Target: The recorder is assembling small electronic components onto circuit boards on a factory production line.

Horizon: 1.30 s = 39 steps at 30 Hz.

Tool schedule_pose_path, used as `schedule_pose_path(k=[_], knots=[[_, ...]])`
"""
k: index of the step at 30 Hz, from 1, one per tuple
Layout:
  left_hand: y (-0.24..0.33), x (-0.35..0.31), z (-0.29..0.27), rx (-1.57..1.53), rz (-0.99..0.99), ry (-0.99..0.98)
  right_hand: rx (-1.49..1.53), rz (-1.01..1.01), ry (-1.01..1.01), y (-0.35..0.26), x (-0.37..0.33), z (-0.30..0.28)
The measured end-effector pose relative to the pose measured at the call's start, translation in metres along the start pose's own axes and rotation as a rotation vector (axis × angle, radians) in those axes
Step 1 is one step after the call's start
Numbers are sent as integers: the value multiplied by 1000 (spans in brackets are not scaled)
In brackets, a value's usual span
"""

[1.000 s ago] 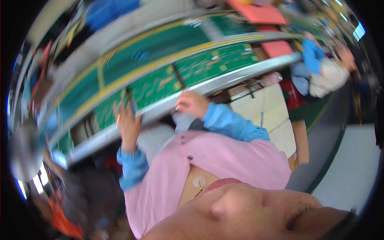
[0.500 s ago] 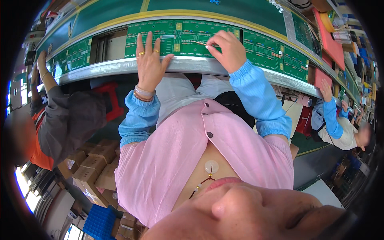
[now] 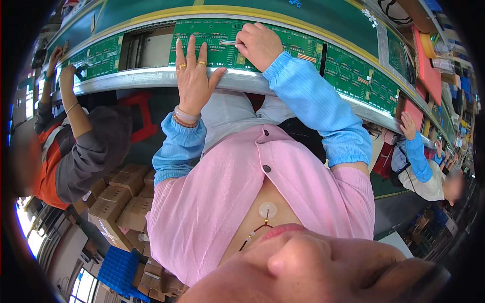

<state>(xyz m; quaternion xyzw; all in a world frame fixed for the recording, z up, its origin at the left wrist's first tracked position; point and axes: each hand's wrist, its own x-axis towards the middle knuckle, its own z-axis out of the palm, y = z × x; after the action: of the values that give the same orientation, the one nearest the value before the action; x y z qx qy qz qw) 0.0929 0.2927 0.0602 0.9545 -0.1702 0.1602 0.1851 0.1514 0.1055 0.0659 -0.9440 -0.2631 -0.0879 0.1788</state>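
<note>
A green circuit board (image 3: 298, 38) with rows of small components lies on the metal rail in front of me. My left hand (image 3: 192, 73) rests palm down on the board's left part, fingers spread, holding nothing. Over the same board, my right hand (image 3: 260, 46) is closed, fingertips pinched low beside a group of thin pale components (image 3: 228, 43). Whatever the pinch holds is hidden behind the fingers.
Another green board (image 3: 348, 73) lies right of mine; a further board (image 3: 103, 59) is left, past a gap in the rail (image 3: 149, 48). A co-worker's hand (image 3: 67, 76) works there. Another person's hand (image 3: 408, 125) is at far right. Metal rail edge (image 3: 151, 80) runs in front.
My right hand has moved left across the board; the thin stick that showed in its pinch is now out of sight. My left hand stays on the board. Boards appear shifted slightly right.
</note>
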Motion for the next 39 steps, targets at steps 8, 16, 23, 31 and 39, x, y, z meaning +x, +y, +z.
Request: schedule_pose_path(k=[8, 16, 23, 31, 39], knots=[[16, 14, 2, -11, 63, -68, 24, 29, 77, 4, -8, -18], [22, 18, 2, -34, 139, -136, 275, 284, 196, 54, -60, -76], [-7, 100, -1, -112, 267, -9, 654, 613, 305, 99, -100, -108], [-45, 248, 74, -108, 4, 141, 645, 603, 449, 129, -117, -101], [-91, 283, 111, 109, 47, -39, 782, 654, 626, 152, -136, -83]])
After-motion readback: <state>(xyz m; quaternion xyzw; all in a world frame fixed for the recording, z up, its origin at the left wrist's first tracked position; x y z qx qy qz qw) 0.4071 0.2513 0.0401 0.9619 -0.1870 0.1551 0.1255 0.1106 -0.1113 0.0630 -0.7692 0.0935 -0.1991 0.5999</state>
